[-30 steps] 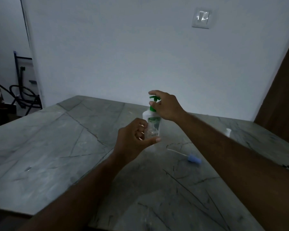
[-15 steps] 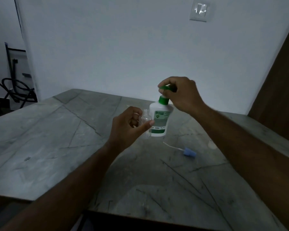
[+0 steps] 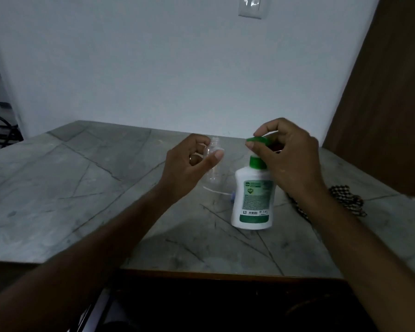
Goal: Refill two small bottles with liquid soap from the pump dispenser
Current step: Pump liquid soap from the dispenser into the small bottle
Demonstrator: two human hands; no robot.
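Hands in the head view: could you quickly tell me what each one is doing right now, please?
Left hand: holds the small clear bottle.
Right hand: pinches the green pump head of the soap dispenser.

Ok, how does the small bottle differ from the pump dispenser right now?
The small bottle is clear, looks empty, and is held by the left hand; the pump dispenser is opaque white, bigger, and has a green pump gripped by the right hand. Both are upright.
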